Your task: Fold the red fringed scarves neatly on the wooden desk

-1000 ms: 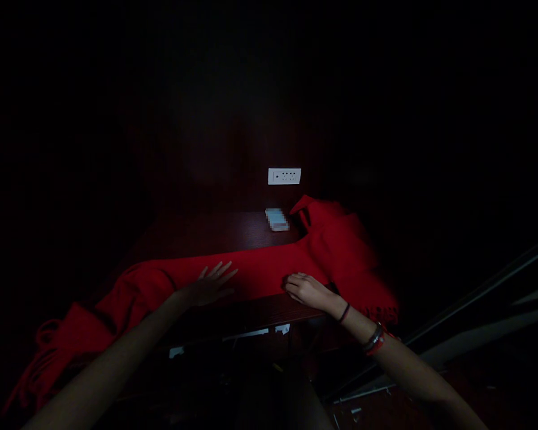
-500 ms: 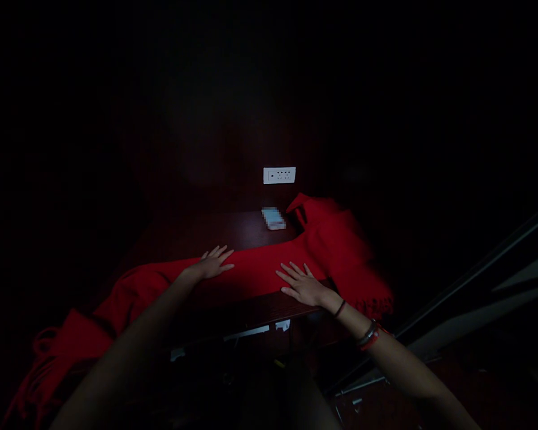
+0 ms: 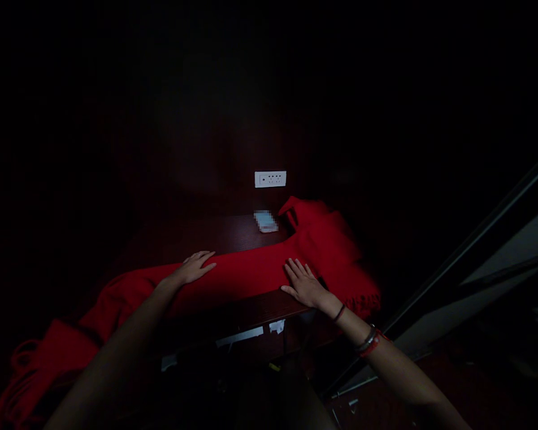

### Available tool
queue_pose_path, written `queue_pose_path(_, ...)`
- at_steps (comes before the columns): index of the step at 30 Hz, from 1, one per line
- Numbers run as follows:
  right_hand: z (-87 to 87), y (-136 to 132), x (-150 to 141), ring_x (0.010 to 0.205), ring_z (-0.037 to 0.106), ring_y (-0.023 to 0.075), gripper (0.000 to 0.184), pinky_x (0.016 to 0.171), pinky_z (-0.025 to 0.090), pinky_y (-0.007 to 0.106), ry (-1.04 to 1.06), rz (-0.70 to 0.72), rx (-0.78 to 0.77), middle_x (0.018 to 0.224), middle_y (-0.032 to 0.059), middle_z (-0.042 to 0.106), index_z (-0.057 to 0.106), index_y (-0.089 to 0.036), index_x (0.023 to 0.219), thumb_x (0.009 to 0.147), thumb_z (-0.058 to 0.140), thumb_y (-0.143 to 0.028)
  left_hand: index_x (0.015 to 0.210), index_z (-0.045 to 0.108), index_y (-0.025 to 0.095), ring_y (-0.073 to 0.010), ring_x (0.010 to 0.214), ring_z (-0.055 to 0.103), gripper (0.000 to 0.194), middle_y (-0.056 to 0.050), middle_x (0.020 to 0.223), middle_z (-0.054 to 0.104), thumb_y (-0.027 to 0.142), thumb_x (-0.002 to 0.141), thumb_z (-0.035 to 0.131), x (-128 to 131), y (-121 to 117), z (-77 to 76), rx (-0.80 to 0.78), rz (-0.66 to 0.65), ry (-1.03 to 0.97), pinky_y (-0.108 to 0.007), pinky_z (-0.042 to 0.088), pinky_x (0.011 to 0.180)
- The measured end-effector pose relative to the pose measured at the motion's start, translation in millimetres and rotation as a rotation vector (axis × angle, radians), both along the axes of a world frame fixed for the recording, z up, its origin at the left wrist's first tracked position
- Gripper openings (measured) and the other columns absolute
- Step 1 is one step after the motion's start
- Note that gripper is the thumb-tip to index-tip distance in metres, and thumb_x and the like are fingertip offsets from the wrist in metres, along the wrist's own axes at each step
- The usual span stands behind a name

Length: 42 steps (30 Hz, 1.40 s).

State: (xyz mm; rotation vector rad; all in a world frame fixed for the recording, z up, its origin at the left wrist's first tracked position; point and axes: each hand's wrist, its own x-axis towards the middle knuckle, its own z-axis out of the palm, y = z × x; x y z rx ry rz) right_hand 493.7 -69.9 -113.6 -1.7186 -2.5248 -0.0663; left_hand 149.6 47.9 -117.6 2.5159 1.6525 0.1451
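Observation:
A long red scarf [image 3: 251, 272] lies across a dark wooden table [image 3: 251, 307] in a very dim room. My left hand [image 3: 192, 269] rests flat on the scarf's left part, fingers stretched out to the right. My right hand [image 3: 303, 283] lies flat on the scarf near the table's front edge, fingers spread and pointing away from me. The scarf bunches up at the right [image 3: 332, 245] and hangs off the table at the left [image 3: 49, 352]. Bracelets sit on my right wrist.
A small pale box [image 3: 265, 221] lies at the back of the table, below a white wall socket plate [image 3: 270, 178]. Pale bits [image 3: 240, 337] show under the table's front edge. A slanted dark rail [image 3: 475, 251] runs at the right.
My right hand went from curled to flat with fingers spread on the scarf. Both hands slid slightly forward over the cloth, and the view shifted a little.

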Motion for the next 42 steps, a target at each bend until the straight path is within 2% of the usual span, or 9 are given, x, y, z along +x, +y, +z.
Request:
queue_pose_path(5, 8.3, 1, -25, 0.107, 0.042, 0.0181, 0.036, 0.089, 0.033, 0.031, -0.031, 0.212, 0.109, 0.114, 0.0121, 0.049, 0.047, -0.015, 0.112, 0.085, 0.030, -0.032, 0.096, 0.056, 0.019, -0.0184, 0.084, 0.052, 0.041, -0.005, 0.092, 0.059, 0.046, 0.069, 0.040, 8, 14, 26.6, -0.125, -0.026, -0.067, -0.026, 0.038, 0.075)
queue_pose_path(11, 23.9, 10, -55, 0.089, 0.050, 0.0150, 0.024, 0.070, 0.041, 0.027, -0.196, 0.577, 0.129, 0.092, 0.0087, 0.056, 0.049, -0.015, 0.101, 0.084, 0.032, -0.017, 0.074, 0.056, 0.018, -0.0148, 0.067, 0.052, 0.024, -0.001, 0.072, 0.058, 0.035, 0.061, 0.045, 4, 22, 32.7, -0.315, 0.042, -0.220, -0.022, 0.038, 0.058)
queue_pose_path(16, 20.4, 18, -79, 0.074, 0.052, 0.0153, 0.017, 0.058, 0.040, 0.025, -0.278, 0.478, 0.172, 0.084, 0.0075, 0.056, 0.051, -0.014, 0.091, 0.082, 0.036, -0.013, 0.073, 0.054, 0.017, -0.0141, 0.069, 0.052, 0.022, -0.002, 0.075, 0.059, 0.031, 0.060, 0.044, 2, 27, 27.8, -0.330, 0.058, -0.289, -0.021, 0.038, 0.059)
queue_pose_path(22, 17.1, 14, -91, 0.081, 0.048, 0.0179, 0.018, 0.065, 0.038, 0.029, -0.235, 0.493, 0.315, 0.085, 0.0073, 0.054, 0.052, -0.015, 0.086, 0.083, 0.035, -0.016, 0.071, 0.055, 0.015, -0.0149, 0.070, 0.053, 0.022, -0.003, 0.075, 0.060, 0.031, 0.060, 0.043, 1, 30, 29.8, -0.351, 0.060, -0.335, -0.023, 0.040, 0.062)
queue_pose_path(28, 47.7, 12, -64, 0.078, 0.051, 0.0159, 0.021, 0.070, 0.038, 0.028, 0.025, 0.259, 0.292, 0.084, 0.0080, 0.057, 0.052, -0.014, 0.095, 0.082, 0.035, -0.018, 0.092, 0.056, 0.017, -0.0165, 0.086, 0.054, 0.036, -0.002, 0.093, 0.061, 0.037, 0.062, 0.050, 18, 28, 73.7, -0.375, 0.012, -0.575, -0.024, 0.042, 0.072)
queue_pose_path(33, 91.0, 12, -12, 0.086, 0.053, 0.0144, 0.030, 0.078, 0.039, 0.026, 0.552, 0.063, 0.443, 0.099, 0.0052, 0.058, 0.052, -0.016, 0.102, 0.078, 0.034, -0.016, 0.105, 0.050, 0.016, -0.0151, 0.077, 0.056, 0.045, -0.004, 0.090, 0.061, 0.031, 0.063, 0.058, 75, 37, 147.3, -0.439, -0.091, -0.911, -0.030, 0.044, 0.071)
queue_pose_path(37, 109.4, 7, 39, 0.055, 0.054, 0.0121, 0.034, 0.058, 0.044, 0.026, 0.999, -0.200, 0.545, 0.073, 0.0028, 0.062, 0.053, -0.016, 0.102, 0.075, 0.033, -0.020, 0.106, 0.051, 0.012, -0.0142, 0.077, 0.056, 0.042, -0.007, 0.091, 0.060, 0.022, 0.066, 0.059, 161, 50, 196.2, -0.431, -0.243, -1.045, -0.033, 0.044, 0.073)
queue_pose_path(40, 101.9, 4, 81, 0.040, 0.048, 0.0111, 0.043, 0.045, 0.041, 0.024, 1.330, -0.320, 0.532, 0.049, -0.0009, 0.056, 0.043, -0.011, 0.114, 0.075, 0.030, -0.024, 0.110, 0.048, 0.013, -0.0141, 0.077, 0.057, 0.039, -0.007, 0.092, 0.060, 0.016, 0.071, 0.052, 244, 58, 208.4, -0.428, -0.357, -1.002, -0.032, 0.045, 0.071)
queue_pose_path(42, 87.8, 5, 108, 0.040, 0.050, 0.0119, 0.048, 0.045, 0.042, 0.024, 1.439, -0.400, 0.552, 0.046, -0.0017, 0.054, 0.037, -0.009, 0.119, 0.074, 0.029, -0.025, 0.111, 0.047, 0.012, -0.0148, 0.079, 0.057, 0.037, -0.009, 0.095, 0.060, 0.015, 0.074, 0.048, 300, 63, 202.0, -0.340, -0.380, -0.844, -0.030, 0.045, 0.070)
